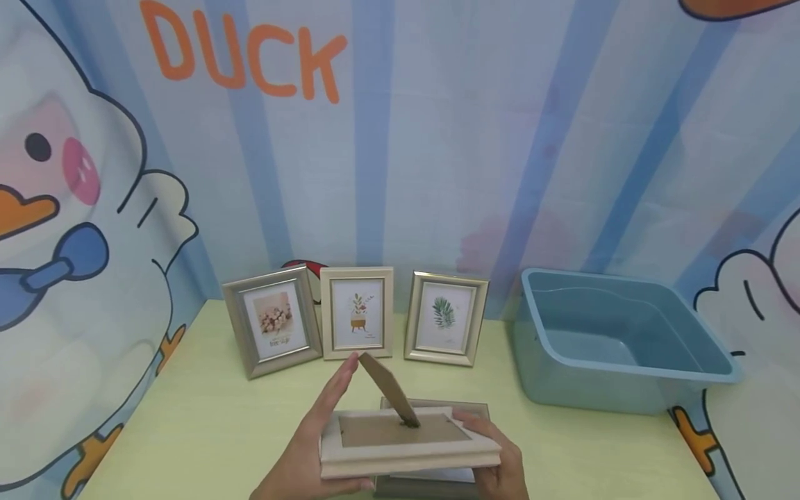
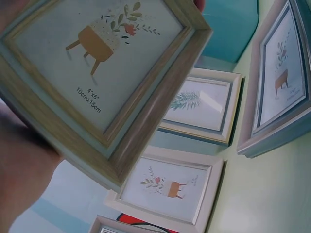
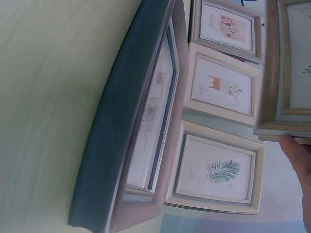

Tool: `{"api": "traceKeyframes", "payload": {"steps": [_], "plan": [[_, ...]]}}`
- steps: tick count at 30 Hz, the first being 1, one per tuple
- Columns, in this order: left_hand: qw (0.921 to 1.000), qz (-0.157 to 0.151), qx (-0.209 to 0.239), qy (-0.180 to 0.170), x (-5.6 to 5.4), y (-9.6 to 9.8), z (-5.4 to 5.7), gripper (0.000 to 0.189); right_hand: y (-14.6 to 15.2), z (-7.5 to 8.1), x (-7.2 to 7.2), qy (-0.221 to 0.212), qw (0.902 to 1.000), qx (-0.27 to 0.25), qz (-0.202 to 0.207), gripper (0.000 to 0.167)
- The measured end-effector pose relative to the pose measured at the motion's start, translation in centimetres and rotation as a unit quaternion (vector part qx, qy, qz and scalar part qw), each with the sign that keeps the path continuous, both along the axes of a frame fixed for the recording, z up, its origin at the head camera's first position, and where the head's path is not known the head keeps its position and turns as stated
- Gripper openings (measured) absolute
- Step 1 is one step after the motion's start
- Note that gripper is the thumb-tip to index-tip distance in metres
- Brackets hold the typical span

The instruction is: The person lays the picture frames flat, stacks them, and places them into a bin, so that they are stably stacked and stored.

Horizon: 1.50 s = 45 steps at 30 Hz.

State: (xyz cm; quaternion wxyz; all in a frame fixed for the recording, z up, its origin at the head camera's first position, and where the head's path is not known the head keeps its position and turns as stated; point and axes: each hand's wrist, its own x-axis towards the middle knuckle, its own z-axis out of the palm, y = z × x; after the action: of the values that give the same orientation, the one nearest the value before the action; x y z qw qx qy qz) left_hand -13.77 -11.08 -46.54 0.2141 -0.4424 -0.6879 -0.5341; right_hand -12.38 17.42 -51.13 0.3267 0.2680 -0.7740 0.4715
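Note:
Face down between my hands is a picture frame (image 1: 409, 458), its brown backing upward and its stand (image 1: 387, 385) swung out at a slant. My left hand (image 1: 312, 444) supports the left edge, thumb underneath, with fingers reaching up to the stand's tip. My right hand (image 1: 500, 451) grips the right edge. The left wrist view shows the held frame's front (image 2: 146, 121), with a wood-toned border and a potted plant print. Below it a second frame (image 3: 121, 131) lies on the table, mostly hidden from the head view.
Three frames stand at the back: a silver one (image 1: 250, 333) with a flower print, a cream one (image 1: 326, 312) with a potted plant, and a pale gold one (image 1: 478, 319) with a green leaf. A blue plastic bin (image 1: 600, 389) sits right on the yellow table (image 1: 200, 430).

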Motion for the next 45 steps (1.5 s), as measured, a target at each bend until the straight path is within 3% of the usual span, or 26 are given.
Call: {"api": "traceKeyframes", "payload": {"steps": [3, 7, 12, 16, 19, 22, 26, 31, 37, 42, 45], "plan": [[0.9998, -0.015, 0.005, 0.01, 0.2, 0.0, 0.3, 0.113, 0.3, -0.2, -0.5, 0.056, 0.9975, -0.014, 0.041, 0.031], [0.9993, -0.03, -0.01, 0.017, 0.5, -0.1, 0.8, 0.112, 0.8, -0.4, -0.9, 0.093, 0.9929, -0.018, 0.073, 0.019], [0.9986, -0.04, -0.033, 0.008, 0.9, -0.3, 1.1, 0.111, 1.0, -0.2, -0.7, 0.071, 0.9945, -0.015, 0.076, 0.025], [0.9986, -0.043, -0.023, 0.02, 0.7, -0.2, 0.9, 0.11, 1.1, -0.3, -0.4, 0.056, 0.9955, -0.015, 0.075, 0.034], [0.9985, -0.042, 0.001, 0.036, 0.5, 0.0, 0.7, 0.107, 1.2, -0.5, -0.5, 0.071, 0.9943, -0.017, 0.078, 0.024], [0.9992, -0.022, 0.023, 0.026, 0.6, 0.2, 0.4, 0.108, 1.3, -0.7, -0.7, 0.087, 0.9936, -0.015, 0.07, 0.018], [0.9984, 0.016, 0.051, 0.018, 0.8, 0.4, 0.1, 0.106, 1.3, -1.0, -0.9, 0.101, 0.9933, -0.017, 0.053, 0.026], [0.9946, 0.036, 0.08, 0.056, 0.9, 0.2, -0.2, 0.086, 1.4, -1.1, -1.0, 0.107, 0.9936, -0.016, 0.033, 0.037], [0.9912, 0.059, 0.098, 0.068, 1.4, 0.1, -0.3, 0.066, 1.6, -1.3, -0.8, 0.1, 0.9948, -0.008, 0.019, 0.032], [0.9856, 0.053, 0.135, 0.086, 1.4, 0.1, -0.8, 0.05, 1.6, -1.4, -0.6, 0.089, 0.9959, -0.005, 0.011, 0.018], [0.9836, 0.036, 0.151, 0.091, 1.3, -0.1, -1.2, 0.045, 1.6, -1.3, -0.4, 0.075, 0.9972, 0.001, 0.0, 0.024]]}}
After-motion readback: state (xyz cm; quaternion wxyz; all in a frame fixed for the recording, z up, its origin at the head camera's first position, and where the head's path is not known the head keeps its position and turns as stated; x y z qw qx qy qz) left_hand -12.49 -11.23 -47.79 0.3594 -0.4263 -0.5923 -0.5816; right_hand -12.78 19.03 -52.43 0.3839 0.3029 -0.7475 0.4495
